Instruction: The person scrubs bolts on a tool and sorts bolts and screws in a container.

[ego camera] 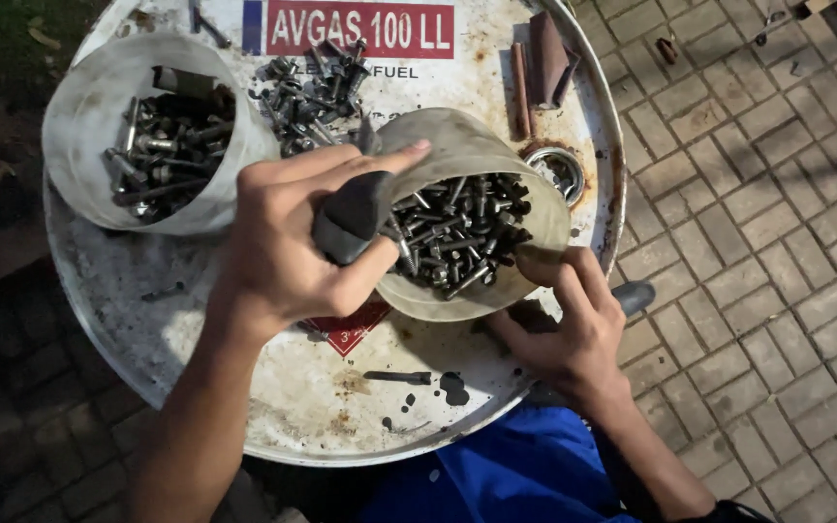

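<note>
My left hand (288, 242) is closed around a dark grey tool handle (351, 218), whose tip reaches into a cut-off whitish plastic tub (457, 136) full of dark bolts and screws (457, 232). My right hand (573, 324) grips that tub at its lower right rim and tilts it toward me. The tub rests on the white, rust-stained top of a metal drum (322, 407).
A second whitish tub (75, 116) of bolts (171, 145) stands at the drum's back left. A loose heap of bolts (312, 87) lies between the tubs. Brown rolled strips (544, 63), a round bung hole (559, 172) and a single bolt (399, 376) are also there. Brick paving (777, 242) surrounds the drum.
</note>
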